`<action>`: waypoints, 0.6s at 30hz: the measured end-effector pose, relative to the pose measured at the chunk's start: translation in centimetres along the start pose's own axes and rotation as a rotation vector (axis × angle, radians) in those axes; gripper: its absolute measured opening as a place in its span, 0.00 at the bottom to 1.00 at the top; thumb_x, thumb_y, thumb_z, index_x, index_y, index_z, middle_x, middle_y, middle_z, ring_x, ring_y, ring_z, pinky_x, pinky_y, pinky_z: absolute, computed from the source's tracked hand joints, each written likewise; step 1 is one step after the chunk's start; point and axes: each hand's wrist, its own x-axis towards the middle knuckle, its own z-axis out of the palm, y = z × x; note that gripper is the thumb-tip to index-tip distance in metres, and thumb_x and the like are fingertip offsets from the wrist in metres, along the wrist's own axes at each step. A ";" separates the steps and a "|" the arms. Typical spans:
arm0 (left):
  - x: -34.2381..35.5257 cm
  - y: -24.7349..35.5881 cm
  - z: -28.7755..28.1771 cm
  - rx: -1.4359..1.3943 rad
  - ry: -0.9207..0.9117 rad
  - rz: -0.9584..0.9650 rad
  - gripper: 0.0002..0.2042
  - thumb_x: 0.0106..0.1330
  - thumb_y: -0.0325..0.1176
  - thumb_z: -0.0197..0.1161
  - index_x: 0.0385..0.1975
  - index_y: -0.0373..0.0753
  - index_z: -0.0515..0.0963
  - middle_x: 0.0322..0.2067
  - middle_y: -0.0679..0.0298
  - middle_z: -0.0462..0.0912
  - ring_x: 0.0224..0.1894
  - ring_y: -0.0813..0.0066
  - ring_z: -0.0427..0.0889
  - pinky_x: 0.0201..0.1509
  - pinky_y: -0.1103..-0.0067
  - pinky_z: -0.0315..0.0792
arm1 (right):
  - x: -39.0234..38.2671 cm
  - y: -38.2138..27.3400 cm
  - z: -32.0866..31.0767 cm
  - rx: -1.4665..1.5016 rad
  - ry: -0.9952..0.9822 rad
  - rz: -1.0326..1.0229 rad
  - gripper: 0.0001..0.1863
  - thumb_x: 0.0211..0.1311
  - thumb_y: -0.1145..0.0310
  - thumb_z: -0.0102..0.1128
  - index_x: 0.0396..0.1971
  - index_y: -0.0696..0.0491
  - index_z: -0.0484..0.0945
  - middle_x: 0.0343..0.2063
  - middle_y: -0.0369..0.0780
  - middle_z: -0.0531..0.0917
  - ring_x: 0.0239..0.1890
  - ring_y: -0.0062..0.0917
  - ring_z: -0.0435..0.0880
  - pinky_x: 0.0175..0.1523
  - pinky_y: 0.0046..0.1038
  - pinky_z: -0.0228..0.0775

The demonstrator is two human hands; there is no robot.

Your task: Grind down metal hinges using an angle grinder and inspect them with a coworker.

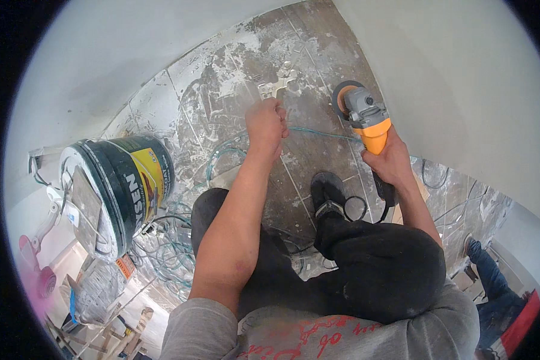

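I crouch over a dusty tiled floor (pixel 222 84) between two white walls. My right hand (pixel 389 161) grips the orange body of an angle grinder (pixel 366 117), whose grey head and disc hang just above the floor next to the right wall. My left hand (pixel 267 123) is closed in a fist around a thin teal cable (pixel 318 133) that runs toward the grinder. A small pale metal bracket (pixel 278 86) lies on the floor just beyond that fist. My black shoe (pixel 327 191) and dark trouser knees fill the lower middle.
A dark green paint bucket (pixel 117 192) with a yellow label stands at the left. Loops of teal and white wire (pixel 168 246) lie beside it. Pink and white debris sits at the far left. Another person's blue trouser leg and shoe (pixel 489 267) show at the lower right.
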 end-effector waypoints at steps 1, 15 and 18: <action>0.1 -0.1 -0.1 0.000 -0.005 -0.005 0.07 0.66 0.35 0.49 0.34 0.40 0.69 0.17 0.72 0.64 0.14 0.81 0.58 0.18 0.78 0.55 | 0.0 0.3 0.1 0.004 0.006 -0.013 0.34 0.43 0.68 0.65 0.55 0.57 0.67 0.41 0.47 0.82 0.45 0.40 0.82 0.51 0.34 0.72; 6.0 -9.4 -3.7 0.578 -0.151 -0.004 0.10 0.59 0.30 0.54 0.29 0.28 0.79 0.24 0.49 0.81 0.29 0.56 0.81 0.36 0.66 0.74 | 4.7 0.9 -0.6 0.950 -0.339 -0.002 0.23 0.49 0.72 0.66 0.46 0.58 0.71 0.33 0.40 0.81 0.30 0.26 0.83 0.36 0.29 0.77; 1.6 -7.0 -0.5 1.089 0.143 -0.009 0.16 0.58 0.31 0.56 0.42 0.26 0.78 0.36 0.45 0.83 0.42 0.52 0.81 0.49 0.71 0.73 | 6.3 1.3 -0.7 1.126 -0.386 0.035 0.22 0.49 0.70 0.68 0.45 0.58 0.72 0.32 0.39 0.81 0.29 0.27 0.84 0.36 0.29 0.79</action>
